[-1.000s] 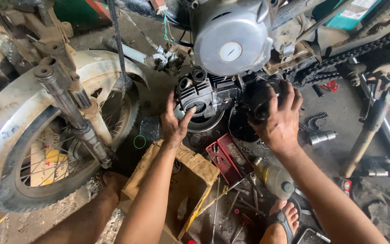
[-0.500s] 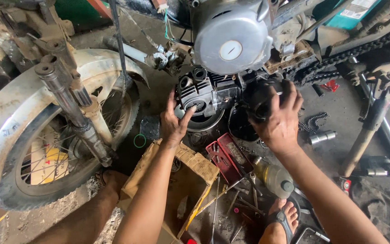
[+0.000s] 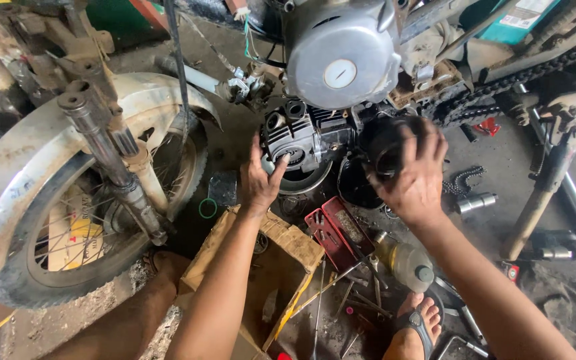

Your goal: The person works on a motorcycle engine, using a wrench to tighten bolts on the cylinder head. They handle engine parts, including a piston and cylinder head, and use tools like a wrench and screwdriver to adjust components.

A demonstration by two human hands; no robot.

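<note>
My left hand (image 3: 259, 181) is up under the engine, fingers spread, fingertips touching the underside of the finned cylinder head (image 3: 296, 140). The head hangs just below the round silver engine cover (image 3: 341, 63), ports facing me. Hand sits much as it did half a second ago; thumb a touch wider.

My right hand (image 3: 413, 175) is cupped around the dark cylinder barrel (image 3: 383, 148), fingers curled over its rim, palm hiding most of it. Compared with the earlier frames the barrel's open bore shows more plainly beside my fingers (whether I tipped it or my head moved, I cannot tell). Barrel sits just right of the cylinder head, touching or nearly so.

Around me, unchanged:
- Front wheel (image 3: 55, 220) with its pale mudguard (image 3: 48, 140) at left, fork leg (image 3: 111, 167) slanting across the spokes.
- Drive chain (image 3: 501, 80) running toward the upper right.
- Open cardboard box (image 3: 288, 247) below my left forearm, on the grimy floor (image 3: 241, 127).
- Red tool tray (image 3: 335, 233) beside the box's right corner, loose wrenches (image 3: 361, 293) strewn below it.
- Yellowish plastic bottle (image 3: 408, 263) lying near my sandalled foot (image 3: 418, 327).
- Small green ring (image 3: 207, 208) on the floor by the tyre.
</note>
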